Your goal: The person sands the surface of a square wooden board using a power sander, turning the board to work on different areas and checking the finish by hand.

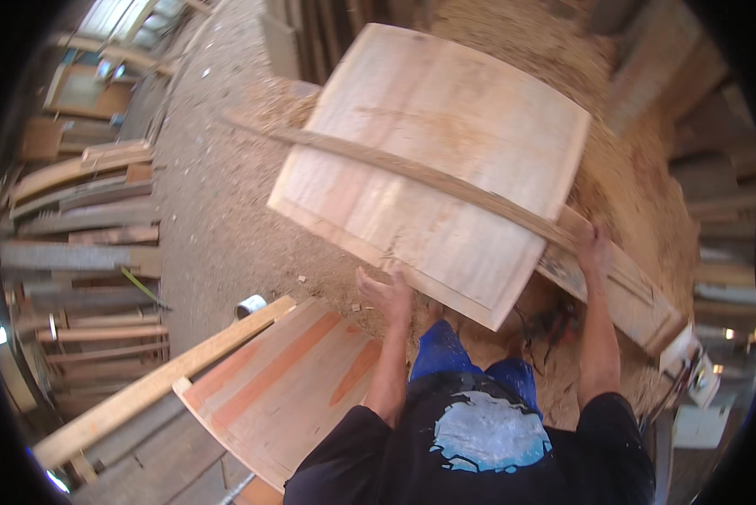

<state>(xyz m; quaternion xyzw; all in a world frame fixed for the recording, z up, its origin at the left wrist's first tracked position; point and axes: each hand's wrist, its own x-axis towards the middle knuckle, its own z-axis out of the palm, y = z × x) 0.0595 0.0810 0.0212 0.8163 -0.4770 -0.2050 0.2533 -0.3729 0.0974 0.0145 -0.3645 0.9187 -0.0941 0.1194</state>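
Pale bare wood panel (433,160), matt and sanded smooth, crossed by a rough dark wooden strip (412,172); a second wood panel (285,387) shows reddish streaks; floor (201,210) lies under loose, coarse sawdust; the small can (249,305) looks like shiny metal

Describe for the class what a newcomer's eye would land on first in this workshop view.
The big pale wooden panel fills the centre, tilted above a sawdust-covered floor, with a thin curved strip lying across it. The left hand grips its near edge; the right hand rests at its right side on a plank. Lower left lies a second panel with reddish streaks.
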